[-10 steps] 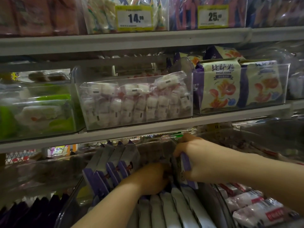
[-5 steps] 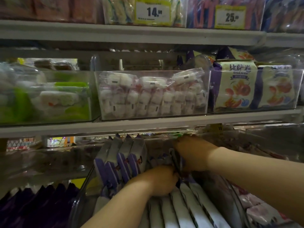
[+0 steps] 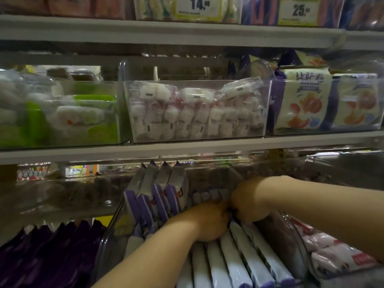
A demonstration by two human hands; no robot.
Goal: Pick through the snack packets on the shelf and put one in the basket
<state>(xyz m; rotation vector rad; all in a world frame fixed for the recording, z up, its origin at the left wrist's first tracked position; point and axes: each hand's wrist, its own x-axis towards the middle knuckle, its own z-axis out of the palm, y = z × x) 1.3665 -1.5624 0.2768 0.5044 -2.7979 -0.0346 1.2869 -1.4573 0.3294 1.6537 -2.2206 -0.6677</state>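
White-and-purple snack packets (image 3: 234, 265) lie in rows in a clear bin (image 3: 289, 228) on the lower shelf. The left hand (image 3: 207, 221) and right hand (image 3: 247, 201) dig among them side by side, fingers buried (grip impossible to tell). Just behind, four upright packets (image 3: 164, 188) lean together.

Near snack packets (image 3: 234, 265) are showing smooth plastic film, white with a soft sheen. The far clear bin (image 3: 197, 81) is looking like hard glossy plastic, catching glare along its rim. The wrapped white pieces (image 3: 199, 117) inside it are sitting in thin, crinkled transparent film. The shelf edge (image 3: 187, 149) is reading as matt grey painted metal. The price tag (image 3: 199, 6) is looking like matt paper. The pink packets (image 3: 332, 254), near right, are gleaming.
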